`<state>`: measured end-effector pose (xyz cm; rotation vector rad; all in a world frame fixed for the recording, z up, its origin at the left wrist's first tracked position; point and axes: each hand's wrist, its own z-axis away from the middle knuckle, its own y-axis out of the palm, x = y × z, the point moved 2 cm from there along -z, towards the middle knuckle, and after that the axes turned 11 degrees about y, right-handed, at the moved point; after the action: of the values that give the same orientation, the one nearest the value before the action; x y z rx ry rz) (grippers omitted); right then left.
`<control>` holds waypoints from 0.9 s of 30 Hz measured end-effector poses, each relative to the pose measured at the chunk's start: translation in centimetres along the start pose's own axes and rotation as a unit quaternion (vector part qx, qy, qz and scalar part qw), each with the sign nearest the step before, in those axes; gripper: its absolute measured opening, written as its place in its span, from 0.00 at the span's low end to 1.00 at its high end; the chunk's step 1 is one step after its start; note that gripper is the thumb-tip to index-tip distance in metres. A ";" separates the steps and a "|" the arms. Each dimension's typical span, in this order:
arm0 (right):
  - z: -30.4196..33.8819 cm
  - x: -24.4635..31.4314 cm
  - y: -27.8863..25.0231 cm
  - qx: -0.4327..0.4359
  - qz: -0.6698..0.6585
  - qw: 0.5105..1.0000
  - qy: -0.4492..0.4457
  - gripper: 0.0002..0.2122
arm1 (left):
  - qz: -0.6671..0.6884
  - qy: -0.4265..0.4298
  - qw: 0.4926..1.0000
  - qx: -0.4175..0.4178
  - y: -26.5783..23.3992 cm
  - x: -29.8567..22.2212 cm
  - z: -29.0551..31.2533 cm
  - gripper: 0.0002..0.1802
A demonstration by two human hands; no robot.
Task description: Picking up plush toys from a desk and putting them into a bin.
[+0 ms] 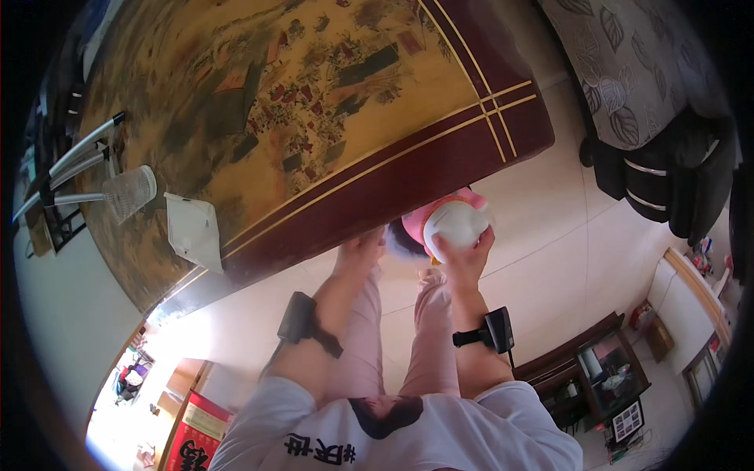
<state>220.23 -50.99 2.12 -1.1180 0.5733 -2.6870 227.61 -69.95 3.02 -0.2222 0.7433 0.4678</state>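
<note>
Just past the table's near edge, my right hand (pixel 468 253) is closed around a rounded white and pink object (pixel 457 224). Its exact kind I cannot make out. The thumb and fingers press against the white, smooth-looking side, and the pink part lies toward the table. Beside it is a dark, bluish blurred part (pixel 404 242), which may belong to the same object. My left hand (pixel 363 250) is next to that dark part, close against the table edge. Its fingers are partly hidden, so whether it grips anything is unclear.
A dark red table (pixel 408 177) with a painted scene fills the upper left. On it lie a white paper packet (pixel 193 229), a clear ribbed cup (pixel 130 192) and a silver-legged stand (pixel 82 149). A patterned sofa (pixel 620 71) stands right, a dark wooden cabinet (pixel 585 377) lower right.
</note>
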 end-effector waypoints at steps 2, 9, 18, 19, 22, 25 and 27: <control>0.5 0.4 -0.2 0.045 0.039 0.998 0.019 0.43 | -0.014 0.009 1.000 -0.004 -0.8 0.9 -0.6 0.16; 3.2 2.6 -6.7 0.180 -0.096 0.976 0.074 0.42 | -0.007 -0.032 0.998 0.046 0.9 1.2 -3.6 0.16; 5.0 1.0 -15.0 0.183 -0.146 0.957 0.169 0.45 | -0.406 0.168 0.888 0.134 6.7 5.0 -7.8 0.17; 5.0 1.0 -15.2 0.179 -0.147 0.958 0.169 0.45 | -0.390 0.178 0.889 0.159 7.0 5.6 -8.3 0.18; 5.4 0.8 -14.1 0.208 -0.176 0.944 0.184 0.44 | -0.556 0.299 0.759 0.159 6.6 9.9 -9.5 0.16; 4.8 -0.6 -13.2 0.222 -0.206 0.932 0.199 0.43 | -0.560 0.291 0.757 0.172 7.0 11.2 -10.5 0.16; 4.3 -1.4 -12.3 0.222 -0.229 0.926 0.204 0.42 | -0.544 0.279 0.773 0.171 7.1 10.9 -10.6 0.16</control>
<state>224.12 -40.56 9.07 -0.6246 -0.2994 -3.2305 224.77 -63.91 -12.41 -0.4125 1.1172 -0.8902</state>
